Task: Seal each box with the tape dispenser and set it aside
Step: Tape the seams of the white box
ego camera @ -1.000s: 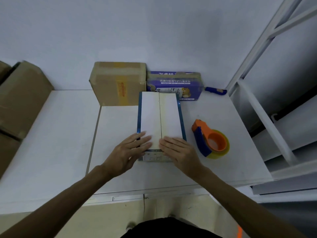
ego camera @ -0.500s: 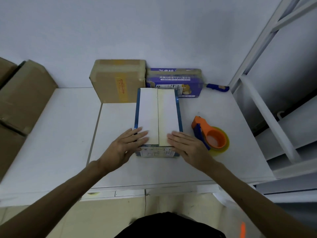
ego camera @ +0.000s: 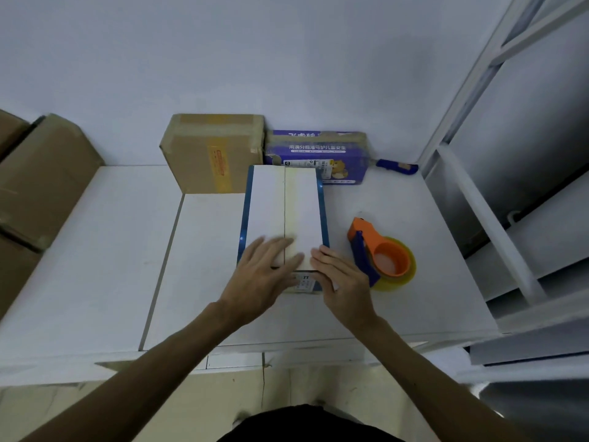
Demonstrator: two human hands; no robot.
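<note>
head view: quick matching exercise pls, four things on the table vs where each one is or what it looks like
Things:
1. tape dispenser
2. brown cardboard box
3. purple box
4. white box

Descriptions:
a. at the back, yellow label on its front
b. left hand and right hand resting on its near end
c. lying just right of the white box
d. at the back, white lettering on it

Pairs: 1-c, 2-a, 3-d, 4-b
</note>
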